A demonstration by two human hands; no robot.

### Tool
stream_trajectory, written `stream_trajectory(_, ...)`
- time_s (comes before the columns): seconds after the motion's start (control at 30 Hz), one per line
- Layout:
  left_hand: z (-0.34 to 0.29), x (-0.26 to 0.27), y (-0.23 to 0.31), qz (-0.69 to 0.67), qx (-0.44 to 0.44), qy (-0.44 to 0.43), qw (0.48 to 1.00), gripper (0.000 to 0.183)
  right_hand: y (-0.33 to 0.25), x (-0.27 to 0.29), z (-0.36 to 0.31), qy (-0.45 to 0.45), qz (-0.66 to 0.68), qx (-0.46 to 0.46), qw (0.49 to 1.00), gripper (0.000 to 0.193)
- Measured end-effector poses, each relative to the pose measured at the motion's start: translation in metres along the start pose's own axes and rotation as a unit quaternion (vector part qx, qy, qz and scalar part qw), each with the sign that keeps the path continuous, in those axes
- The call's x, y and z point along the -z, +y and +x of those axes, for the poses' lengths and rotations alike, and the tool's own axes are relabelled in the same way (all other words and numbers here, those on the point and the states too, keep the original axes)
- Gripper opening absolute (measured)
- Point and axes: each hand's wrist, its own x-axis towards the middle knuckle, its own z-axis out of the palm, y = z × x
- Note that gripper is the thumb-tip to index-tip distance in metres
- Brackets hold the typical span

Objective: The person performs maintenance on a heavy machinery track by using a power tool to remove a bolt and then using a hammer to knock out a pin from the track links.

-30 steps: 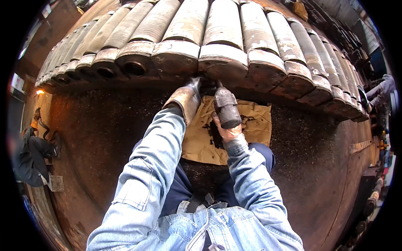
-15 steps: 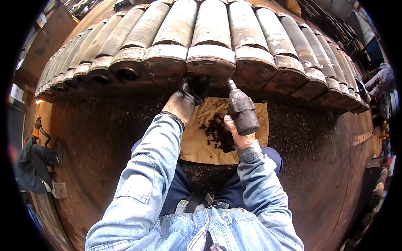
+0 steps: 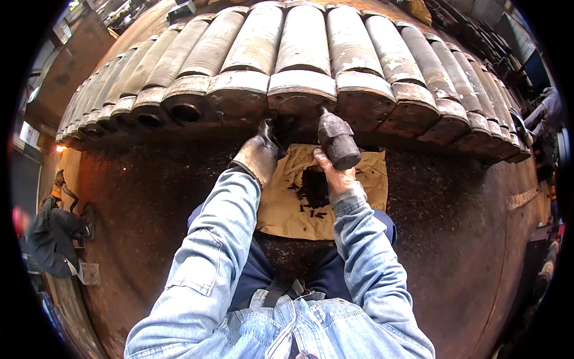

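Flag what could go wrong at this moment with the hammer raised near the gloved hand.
1. The right hand holds the hammer close beside the gloved left hand under the roller ends; a glancing blow might strike the glove.
2. The right hand looks bare, so chips could cut it.
3. Dark debris lies on the brown paper; more may scatter toward the person's legs.

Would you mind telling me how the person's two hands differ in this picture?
The left hand wears a worn, dirty work glove; the right hand is bare. The left hand reaches up under the end of a grey metal cylinder; the right hand grips a dark power tool, its tip pointing up at the same cylinder. Both come from blue denim sleeves, above a brown paper sheet.
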Motion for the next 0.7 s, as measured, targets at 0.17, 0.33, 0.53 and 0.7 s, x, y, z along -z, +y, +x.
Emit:
stream_trajectory(0.17, 0.001, -0.005, 0.006, 0.024, -0.020, -0.011, 0.999, 0.034, -0.001, -0.009, -0.004, 0.024, 0.071, 0.000, 0.997, 0.048)
stream_trajectory(0.33, -0.003, 0.014, 0.000, 0.084, -0.023, -0.009, 0.996, 0.034, 0.002, -0.008, 0.003, 0.014, 0.027, 0.053, 0.998, 0.050)
stream_trajectory(0.53, -0.012, 0.020, -0.002, 0.116, -0.013, -0.008, 0.993, 0.034, 0.003, -0.004, 0.009, 0.021, -0.030, 0.138, 0.990, 0.052)
stream_trajectory(0.7, -0.009, 0.009, 0.013, 0.140, -0.033, -0.017, 0.989, 0.035, 0.011, -0.004, 0.005, 0.005, -0.004, 0.100, 0.995, 0.054)
